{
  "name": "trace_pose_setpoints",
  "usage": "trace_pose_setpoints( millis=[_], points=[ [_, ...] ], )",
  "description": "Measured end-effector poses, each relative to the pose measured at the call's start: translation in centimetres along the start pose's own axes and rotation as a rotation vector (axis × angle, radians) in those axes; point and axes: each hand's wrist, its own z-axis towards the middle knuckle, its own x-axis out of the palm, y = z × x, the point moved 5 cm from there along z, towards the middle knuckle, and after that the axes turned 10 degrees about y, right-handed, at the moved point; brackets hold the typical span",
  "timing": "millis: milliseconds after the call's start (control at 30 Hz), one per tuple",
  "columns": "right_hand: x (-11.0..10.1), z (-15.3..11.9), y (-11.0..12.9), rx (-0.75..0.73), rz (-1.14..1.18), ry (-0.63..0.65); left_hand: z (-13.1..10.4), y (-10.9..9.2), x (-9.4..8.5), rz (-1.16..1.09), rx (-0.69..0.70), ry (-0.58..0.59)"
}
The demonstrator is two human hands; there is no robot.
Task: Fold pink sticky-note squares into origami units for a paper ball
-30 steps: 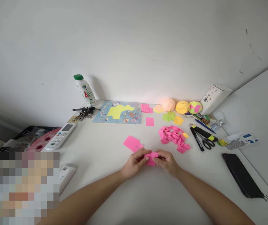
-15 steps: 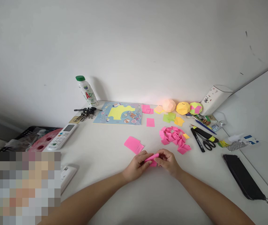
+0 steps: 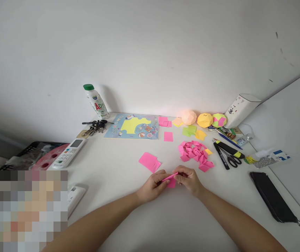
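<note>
A pink paper piece (image 3: 171,182), partly folded, is pinched between both hands just above the white table. My left hand (image 3: 155,186) is closed on its left end, thumb in front and fingers behind. At the other end, my right hand (image 3: 188,179) grips it between thumb and fingertips. The fingers hide much of the fold. Beyond my left hand lie flat pink paper sheets (image 3: 149,162), slightly overlapping. A cluster of folded pink paper units (image 3: 195,153) sits past my right hand, with one orange-yellow piece at its right side.
Along the wall stand folded paper balls (image 3: 204,120), a white box (image 3: 241,110) and a green-capped bottle (image 3: 96,102). Scissors (image 3: 230,157), pens and a black pouch (image 3: 273,197) lie on the right. Left are keys (image 3: 97,126) and a remote control (image 3: 69,153); a blue sheet (image 3: 113,130) lies behind.
The paper's upper flap now looks thinner and more edge-on, with more pink showing below it. Both hands stay in nearly the same place; the view has shifted slightly.
</note>
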Motion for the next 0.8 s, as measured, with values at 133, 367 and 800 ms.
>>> trace_pose_setpoints(
  millis=[133, 367, 800],
  points=[
    [-0.11, 0.03, -0.14, 0.006, 0.020, 0.009, 0.01, -0.08, -0.01, -0.012, -0.004, 0.014],
    [-0.23, 0.05, -0.30, 0.048, 0.065, -0.002, -0.09, 0.05, 0.10, -0.041, -0.011, 0.025],
    [-0.31, 0.01, -0.44, 0.076, 0.109, -0.007, -0.10, -0.03, 0.06, -0.068, -0.026, 0.028]
  ],
)
